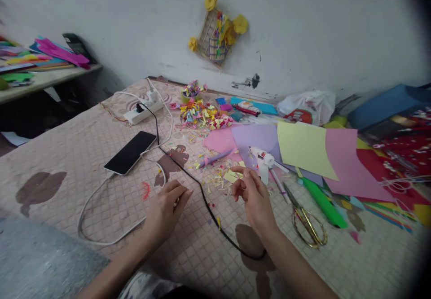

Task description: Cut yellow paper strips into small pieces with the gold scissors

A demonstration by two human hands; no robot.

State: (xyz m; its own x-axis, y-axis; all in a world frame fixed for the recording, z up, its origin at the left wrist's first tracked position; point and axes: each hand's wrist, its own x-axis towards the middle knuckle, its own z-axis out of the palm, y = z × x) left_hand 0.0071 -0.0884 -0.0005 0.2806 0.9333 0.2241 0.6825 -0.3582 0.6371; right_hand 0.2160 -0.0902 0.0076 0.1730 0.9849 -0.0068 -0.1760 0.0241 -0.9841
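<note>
My left hand is above the tablecloth, left of a black cable. Its fingers are curled and drawn together; anything between them is hidden or too small to make out. To the cable's right, my right hand has its index finger stretched out and its other fingers bent, with gaps between them and nothing visible in them. Just beyond it are yellow paper snippets, a rolled purple paper stick and a white glue gun. Gold-handled scissors lie to the right of that hand.
A smartphone with a white cable and a power strip lie at left. Paper sheets cover the right side. Behind are a heap of coloured paper bits, a small pot and a plastic bag.
</note>
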